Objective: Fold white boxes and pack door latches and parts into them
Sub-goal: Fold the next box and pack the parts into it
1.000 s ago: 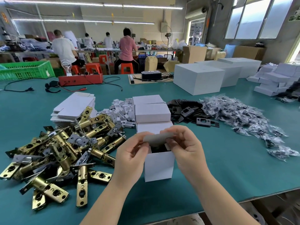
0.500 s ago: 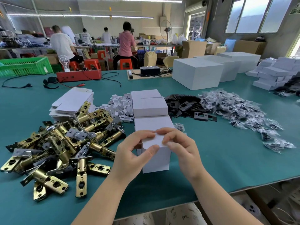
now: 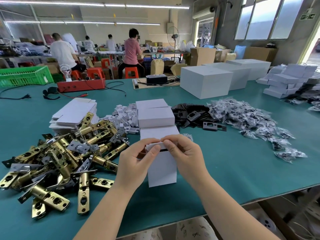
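A small white box point(image 3: 162, 168) stands upright on the green table near the front edge. My left hand point(image 3: 138, 160) and my right hand point(image 3: 185, 153) both pinch its top flap, which lies almost flat with a dark slit showing under it. Behind it lies a row of closed white boxes point(image 3: 155, 116). A heap of brass door latches point(image 3: 57, 156) is on the left. Black plates point(image 3: 194, 115) and bagged parts point(image 3: 251, 122) lie on the right.
Flat unfolded box blanks point(image 3: 74, 113) and small white pieces point(image 3: 124, 115) lie behind the latches. Large white cartons point(image 3: 206, 84) and stacked white boxes point(image 3: 287, 80) stand at the back right. A red device point(image 3: 81, 85) and a green crate point(image 3: 24, 75) are back left. People work beyond.
The top flap was held up above the open box, then brought down over the opening. My fingers have moved onto the top edge of the flap.
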Demonstrator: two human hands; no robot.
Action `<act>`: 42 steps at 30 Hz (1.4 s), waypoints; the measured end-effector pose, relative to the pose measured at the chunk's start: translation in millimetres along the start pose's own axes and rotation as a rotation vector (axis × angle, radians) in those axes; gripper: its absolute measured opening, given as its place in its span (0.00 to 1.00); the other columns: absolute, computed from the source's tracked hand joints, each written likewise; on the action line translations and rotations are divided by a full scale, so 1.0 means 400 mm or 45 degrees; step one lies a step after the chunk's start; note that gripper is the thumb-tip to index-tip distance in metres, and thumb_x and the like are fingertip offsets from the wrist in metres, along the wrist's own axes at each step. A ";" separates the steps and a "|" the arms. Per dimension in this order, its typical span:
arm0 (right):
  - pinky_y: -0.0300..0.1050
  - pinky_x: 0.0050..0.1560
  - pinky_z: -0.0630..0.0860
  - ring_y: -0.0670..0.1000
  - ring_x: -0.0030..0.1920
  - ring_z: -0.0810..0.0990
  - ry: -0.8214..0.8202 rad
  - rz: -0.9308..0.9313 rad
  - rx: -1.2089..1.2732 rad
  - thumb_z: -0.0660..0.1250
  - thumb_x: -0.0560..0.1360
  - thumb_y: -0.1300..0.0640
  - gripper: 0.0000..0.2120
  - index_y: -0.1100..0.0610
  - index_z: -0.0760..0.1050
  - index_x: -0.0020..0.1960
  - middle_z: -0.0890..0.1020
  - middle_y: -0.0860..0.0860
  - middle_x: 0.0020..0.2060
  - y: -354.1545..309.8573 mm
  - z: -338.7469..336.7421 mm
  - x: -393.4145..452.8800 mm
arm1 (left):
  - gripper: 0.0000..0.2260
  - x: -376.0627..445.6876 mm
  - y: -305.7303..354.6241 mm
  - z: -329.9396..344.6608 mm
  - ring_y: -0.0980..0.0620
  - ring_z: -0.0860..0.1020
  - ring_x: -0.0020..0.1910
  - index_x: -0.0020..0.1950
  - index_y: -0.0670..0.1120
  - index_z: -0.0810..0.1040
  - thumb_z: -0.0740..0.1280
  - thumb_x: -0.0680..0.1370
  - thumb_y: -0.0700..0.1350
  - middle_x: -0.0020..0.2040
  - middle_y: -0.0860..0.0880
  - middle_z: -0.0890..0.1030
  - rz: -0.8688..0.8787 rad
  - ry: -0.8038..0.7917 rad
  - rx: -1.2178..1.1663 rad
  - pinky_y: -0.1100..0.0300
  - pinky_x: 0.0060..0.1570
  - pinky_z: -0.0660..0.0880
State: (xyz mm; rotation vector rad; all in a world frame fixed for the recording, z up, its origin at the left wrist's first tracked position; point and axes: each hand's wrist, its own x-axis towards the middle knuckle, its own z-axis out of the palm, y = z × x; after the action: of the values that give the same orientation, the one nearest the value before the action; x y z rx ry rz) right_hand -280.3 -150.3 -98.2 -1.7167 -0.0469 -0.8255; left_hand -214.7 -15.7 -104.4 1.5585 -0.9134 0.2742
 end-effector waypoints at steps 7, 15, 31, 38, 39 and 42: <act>0.35 0.51 0.75 0.43 0.49 0.81 -0.100 -0.067 0.007 0.69 0.72 0.58 0.08 0.46 0.82 0.46 0.84 0.41 0.43 0.000 -0.022 0.002 | 0.09 -0.006 -0.006 -0.026 0.59 0.81 0.51 0.58 0.54 0.79 0.64 0.79 0.47 0.53 0.60 0.82 0.162 -0.082 0.056 0.71 0.48 0.74; 0.33 0.60 0.70 0.41 0.60 0.77 -0.207 -0.095 -0.153 0.71 0.72 0.58 0.10 0.45 0.81 0.51 0.80 0.41 0.56 0.021 -0.047 -0.021 | 0.09 -0.007 -0.011 -0.047 0.61 0.78 0.61 0.56 0.55 0.83 0.70 0.76 0.49 0.60 0.61 0.80 0.093 -0.232 0.080 0.70 0.54 0.74; 0.26 0.59 0.65 0.35 0.61 0.68 -0.027 -0.056 -0.462 0.67 0.70 0.41 0.27 0.33 0.58 0.64 0.66 0.36 0.63 0.036 -0.011 -0.082 | 0.15 0.004 0.004 -0.044 0.53 0.84 0.42 0.53 0.53 0.84 0.73 0.67 0.44 0.44 0.50 0.85 -0.653 0.344 -0.747 0.58 0.34 0.80; 0.33 0.72 0.56 0.39 0.74 0.54 0.119 0.005 -0.392 0.66 0.67 0.34 0.48 0.49 0.47 0.77 0.56 0.41 0.75 0.015 0.030 -0.059 | 0.09 0.022 0.036 0.018 0.55 0.84 0.42 0.56 0.51 0.80 0.69 0.77 0.42 0.43 0.52 0.85 -0.732 0.409 -0.749 0.61 0.34 0.79; 0.37 0.72 0.59 0.39 0.73 0.56 0.114 0.051 -0.356 0.66 0.67 0.34 0.46 0.48 0.50 0.77 0.60 0.42 0.74 0.013 0.022 -0.034 | 0.08 0.025 0.034 0.025 0.57 0.83 0.42 0.55 0.52 0.81 0.67 0.79 0.42 0.43 0.54 0.85 -0.703 0.386 -0.640 0.63 0.35 0.79; 0.36 0.66 0.64 0.31 0.67 0.62 0.024 0.120 -0.323 0.66 0.69 0.33 0.33 0.32 0.55 0.69 0.64 0.26 0.66 0.025 -0.008 0.028 | 0.10 0.038 0.036 0.033 0.65 0.80 0.47 0.58 0.59 0.79 0.62 0.80 0.48 0.47 0.61 0.84 -0.606 0.292 -0.281 0.69 0.42 0.75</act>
State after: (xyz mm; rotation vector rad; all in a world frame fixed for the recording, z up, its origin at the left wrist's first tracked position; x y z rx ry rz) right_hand -269.2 -160.4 -100.3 -1.9322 0.1564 -0.8037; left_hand -218.8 -32.9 -86.9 1.4538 -0.3631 0.0088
